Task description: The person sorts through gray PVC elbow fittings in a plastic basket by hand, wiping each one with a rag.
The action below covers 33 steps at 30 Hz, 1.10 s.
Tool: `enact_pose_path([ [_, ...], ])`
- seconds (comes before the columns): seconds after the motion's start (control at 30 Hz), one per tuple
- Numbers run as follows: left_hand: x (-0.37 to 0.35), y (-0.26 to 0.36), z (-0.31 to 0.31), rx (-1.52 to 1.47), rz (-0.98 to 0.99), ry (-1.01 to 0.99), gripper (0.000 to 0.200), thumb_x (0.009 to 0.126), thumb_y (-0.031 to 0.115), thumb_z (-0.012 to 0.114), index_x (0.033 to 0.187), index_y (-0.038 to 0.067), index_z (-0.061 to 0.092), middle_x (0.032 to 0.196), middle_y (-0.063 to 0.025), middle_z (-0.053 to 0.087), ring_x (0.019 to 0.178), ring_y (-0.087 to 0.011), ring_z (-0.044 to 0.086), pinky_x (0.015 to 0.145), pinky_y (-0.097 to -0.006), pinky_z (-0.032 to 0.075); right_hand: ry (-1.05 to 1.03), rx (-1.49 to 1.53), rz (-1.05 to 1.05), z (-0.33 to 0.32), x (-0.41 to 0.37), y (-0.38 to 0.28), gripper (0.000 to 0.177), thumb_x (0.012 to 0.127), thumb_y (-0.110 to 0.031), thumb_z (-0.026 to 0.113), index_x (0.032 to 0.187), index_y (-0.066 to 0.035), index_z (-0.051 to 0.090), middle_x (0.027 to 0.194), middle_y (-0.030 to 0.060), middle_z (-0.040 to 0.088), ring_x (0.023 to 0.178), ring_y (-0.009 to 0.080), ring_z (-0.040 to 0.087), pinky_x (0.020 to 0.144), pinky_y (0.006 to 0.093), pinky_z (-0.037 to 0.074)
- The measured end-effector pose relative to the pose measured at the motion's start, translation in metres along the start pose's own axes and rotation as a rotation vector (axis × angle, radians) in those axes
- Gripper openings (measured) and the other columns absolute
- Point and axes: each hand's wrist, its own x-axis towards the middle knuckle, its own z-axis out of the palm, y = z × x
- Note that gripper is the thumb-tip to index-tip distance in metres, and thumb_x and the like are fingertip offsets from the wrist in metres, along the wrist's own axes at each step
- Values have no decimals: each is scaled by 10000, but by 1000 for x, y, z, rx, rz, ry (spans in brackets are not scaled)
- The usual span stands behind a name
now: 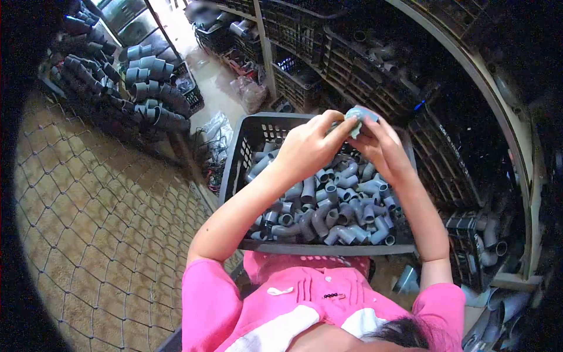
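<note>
Above the far side of a black crate (234, 170), my two hands meet around a small grey pipe fitting (367, 114) with a pale green cloth (355, 130) against it. The fingers of my left hand (311, 144) pinch the cloth at the fitting's left side. My right hand (387, 146) has its fingers wrapped round the fitting from the right. Below both hands, the crate holds many loose grey pipe elbows (319, 220), lying at mixed angles. Parts of the fitting are hidden by my fingers.
Wire mesh (105, 234) stands on the left. Larger grey fittings (149, 76) are piled at the back left. Stacked black crates (352, 76) line the back right. Plastic bags (217, 138) lie beside the crate, and more pipe parts (492, 240) are at the right.
</note>
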Motion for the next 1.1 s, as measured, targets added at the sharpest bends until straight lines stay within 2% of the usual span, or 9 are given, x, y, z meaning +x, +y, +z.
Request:
enact_pose_path([
  [0.13,27,2,17,26,49,1,528,767,73,664,1283,172,620,1086,-95,615,849,-299,676,688,-380,577,-65,131,240,-19,3,5,402,1068,-390,406,1340,-108,496,1193,99,631,1082,225,639,972,427,519],
  [0.17,34,5,19,13,44,-29,542,747,59,660,1276,172,631,1084,-90,623,878,-287,675,707,-378,577,-33,97,225,-28,5,6,424,1062,-422,407,1310,-89,495,1180,164,622,1079,262,636,988,441,517],
  [0.3,38,-11,20,-55,71,-128,557,734,21,656,1267,183,653,1066,-67,643,903,-266,672,737,-371,576,32,47,207,-37,10,-18,518,1037,-487,434,1262,-43,576,1065,127,677,942,207,683,838,386,590],
  [0.43,39,-12,26,-120,119,-195,556,740,12,670,1272,171,652,1056,-75,653,925,-274,653,762,-379,568,31,53,269,-56,17,-22,526,1032,-510,424,1299,-79,566,1095,89,666,1021,209,655,914,427,559],
  [0.57,46,-1,37,-174,-11,-112,417,798,23,667,1211,78,653,1077,-102,641,980,-308,624,834,-403,537,-25,109,331,-57,15,-12,525,1031,-503,434,1339,-94,548,1143,92,646,1051,202,643,922,418,555],
  [0.8,41,-5,46,-249,50,-176,397,801,34,671,1192,95,662,1082,-120,627,970,-317,632,828,-407,537,-34,60,255,-74,20,-18,465,1026,-458,489,1245,-61,593,1104,87,675,997,195,668,870,406,577],
  [0.87,43,-14,53,-287,-54,-133,411,807,10,656,1204,117,666,1056,-139,624,918,-324,648,783,-402,548,-3,88,283,-72,18,-21,411,1027,-398,506,1193,-37,612,1080,95,687,988,200,675,866,410,577],
  [1.03,41,-3,50,-182,137,-134,464,755,26,688,1188,193,703,875,-61,640,714,-235,649,591,-354,540,-51,113,240,-79,22,-24,355,1028,-343,510,1172,-35,612,1052,100,696,952,197,680,849,414,580],
  [1.1,42,0,50,-128,179,-180,463,751,37,694,1182,204,709,880,-68,640,714,-236,644,598,-358,540,-41,67,246,-82,23,-21,373,1037,-350,500,1201,-29,596,1056,90,692,931,191,677,840,409,578],
])
